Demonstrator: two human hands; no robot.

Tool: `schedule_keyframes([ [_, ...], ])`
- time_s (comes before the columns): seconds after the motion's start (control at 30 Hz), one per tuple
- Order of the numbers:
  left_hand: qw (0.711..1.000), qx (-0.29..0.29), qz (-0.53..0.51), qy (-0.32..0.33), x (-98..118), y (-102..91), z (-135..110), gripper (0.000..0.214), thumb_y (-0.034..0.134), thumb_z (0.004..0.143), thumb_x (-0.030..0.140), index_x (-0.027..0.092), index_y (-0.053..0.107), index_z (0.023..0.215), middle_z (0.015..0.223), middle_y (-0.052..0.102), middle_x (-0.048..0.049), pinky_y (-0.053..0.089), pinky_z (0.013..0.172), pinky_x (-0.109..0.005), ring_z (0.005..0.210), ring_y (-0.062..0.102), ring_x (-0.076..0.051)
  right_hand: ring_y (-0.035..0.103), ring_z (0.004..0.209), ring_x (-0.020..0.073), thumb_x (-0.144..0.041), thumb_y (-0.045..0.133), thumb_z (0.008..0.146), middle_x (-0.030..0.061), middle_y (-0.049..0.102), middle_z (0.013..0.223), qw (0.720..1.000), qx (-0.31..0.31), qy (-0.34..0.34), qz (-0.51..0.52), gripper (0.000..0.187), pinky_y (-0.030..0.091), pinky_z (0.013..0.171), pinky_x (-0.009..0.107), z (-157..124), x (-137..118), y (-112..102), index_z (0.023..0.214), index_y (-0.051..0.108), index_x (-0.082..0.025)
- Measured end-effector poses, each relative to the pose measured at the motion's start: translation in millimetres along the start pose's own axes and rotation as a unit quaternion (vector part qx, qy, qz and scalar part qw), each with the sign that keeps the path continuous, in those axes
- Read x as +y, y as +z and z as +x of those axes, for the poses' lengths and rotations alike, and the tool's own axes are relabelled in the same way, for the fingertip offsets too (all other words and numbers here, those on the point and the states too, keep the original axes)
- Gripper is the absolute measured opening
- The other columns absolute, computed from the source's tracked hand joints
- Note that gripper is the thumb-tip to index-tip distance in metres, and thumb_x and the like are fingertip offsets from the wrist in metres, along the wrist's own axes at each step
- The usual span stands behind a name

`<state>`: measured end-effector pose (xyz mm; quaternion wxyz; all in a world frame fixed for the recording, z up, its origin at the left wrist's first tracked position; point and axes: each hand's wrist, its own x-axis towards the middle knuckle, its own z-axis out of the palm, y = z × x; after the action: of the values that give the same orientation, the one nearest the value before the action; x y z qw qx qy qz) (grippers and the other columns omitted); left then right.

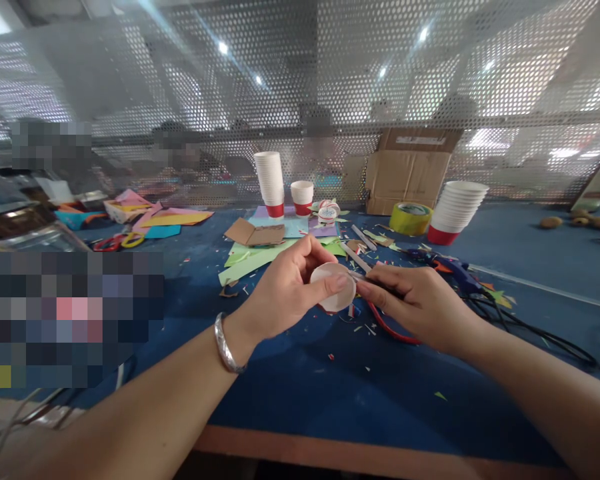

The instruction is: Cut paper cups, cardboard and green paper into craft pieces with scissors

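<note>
My left hand (290,290) is closed around a small white paper cup (330,283) with a red band, its round bottom turned toward me and my thumb pressed across it. My right hand (415,300) is closed on red-handled scissors (387,327), whose blades meet the cup's right edge. Both hands hover just above the blue table (330,393), over scattered paper scraps. A silver bracelet (226,343) sits on my left wrist.
Behind the hands lie green paper sheets (253,257), a cardboard piece (255,233), two stacks of cups (270,183) (455,210), a single cup (302,197), a yellow tape roll (410,218), a cardboard box (410,173) and a blue glue gun (455,270) with black cable. Other people sit beyond the mesh screen.
</note>
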<state>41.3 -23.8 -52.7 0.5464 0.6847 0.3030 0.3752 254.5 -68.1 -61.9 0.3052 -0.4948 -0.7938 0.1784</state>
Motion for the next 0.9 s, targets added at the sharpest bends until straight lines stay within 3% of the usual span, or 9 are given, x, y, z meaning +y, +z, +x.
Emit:
schedule_keyframes([
  [0.37,0.997,0.013,0.068,0.026,0.9,0.2,-0.6,0.029,0.077,0.083,0.031,0.018,0.052,0.093,0.083,0.066,0.0008,0.05,0.059,-0.02,0.069,0.063,-0.01,0.047,0.063,0.0131,-0.049,0.048,0.1,-0.0012,0.054,0.065,1.0,0.001,-0.001,-0.024,0.042,0.035,0.06,0.027,1.4,0.1,-1.8,0.073,0.06,-0.019],
  [0.6,0.999,-0.04,0.034,-0.003,1.1,-7.0,-1.5,0.032,0.078,0.083,0.033,0.018,0.052,0.094,0.077,0.067,0.0011,0.052,0.058,-0.022,0.065,0.064,-0.011,0.046,0.062,0.0119,-0.047,0.048,0.1,-0.0031,0.053,0.063,1.0,-0.005,-0.017,-0.02,0.04,0.043,0.084,0.031,-0.9,3.3,1.3,0.072,0.057,-0.019],
  [0.77,0.996,-0.063,-0.04,-0.049,4.6,-7.1,-0.6,0.03,0.077,0.083,0.028,0.017,0.05,0.092,0.073,0.07,-0.0002,0.055,0.055,-0.023,0.061,0.067,-0.013,0.044,0.06,0.0117,-0.046,0.049,0.1,-0.0033,0.052,0.062,1.0,0.002,-0.019,-0.025,0.04,0.042,0.077,0.03,-1.5,1.0,0.8,0.071,0.057,-0.019],
  [0.9,0.984,-0.087,-0.106,-0.113,9.2,-5.3,-0.9,0.027,0.075,0.084,0.025,0.018,0.05,0.091,0.079,0.073,-0.0031,0.057,0.052,-0.024,0.072,0.073,-0.019,0.045,0.06,0.0121,-0.046,0.048,0.1,-0.0022,0.053,0.063,0.999,0.002,-0.022,-0.03,0.042,0.038,0.067,0.029,-2.2,-2.6,-1.6,0.07,0.057,-0.019],
])
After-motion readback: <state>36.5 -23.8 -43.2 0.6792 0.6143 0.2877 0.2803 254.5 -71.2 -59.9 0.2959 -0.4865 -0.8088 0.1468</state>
